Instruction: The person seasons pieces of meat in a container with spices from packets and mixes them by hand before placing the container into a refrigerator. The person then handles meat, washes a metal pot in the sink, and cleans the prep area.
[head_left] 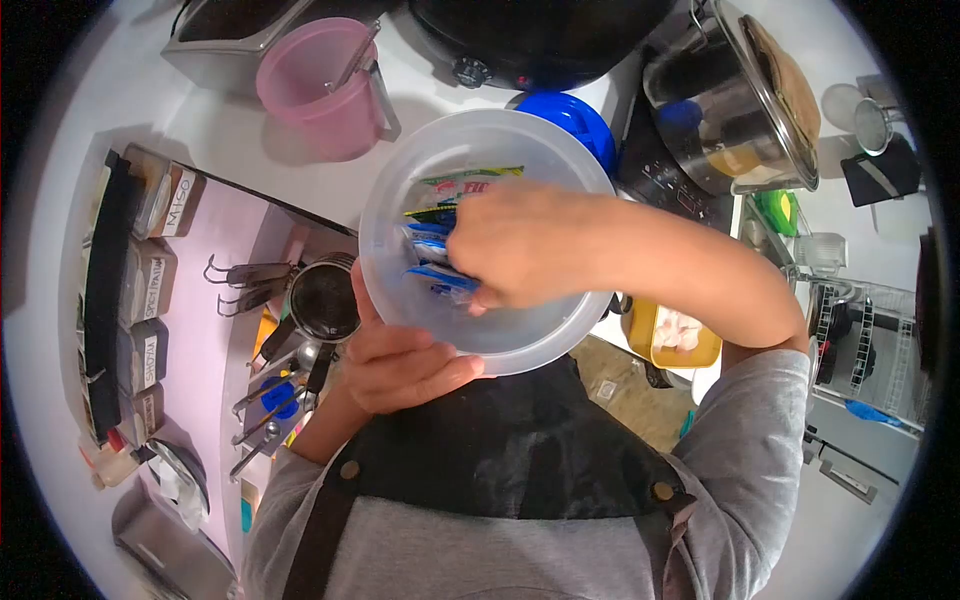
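Observation:
A round translucent plastic tub (400,320) is held close to the front of a dark apron. My left hand (405,368) grips its near left side, fingers curled over the wall below the rim. Inside it, my right hand (515,242) reaches in from the right with bent fingers around several small blue-and-clear packets (440,272). A green-and-white packet with red lettering (470,183) lies against the far side of the tub. The fingertips of my right hand are partly hidden behind the hand and packets.
A pink pitcher (315,95) with metal utensils stands behind the tub on the left. A blue lid (575,125) lies just beyond it. At the right are a steel pot (700,125) and a yellow container (690,345). Ladles and strainers (325,300) hang at left.

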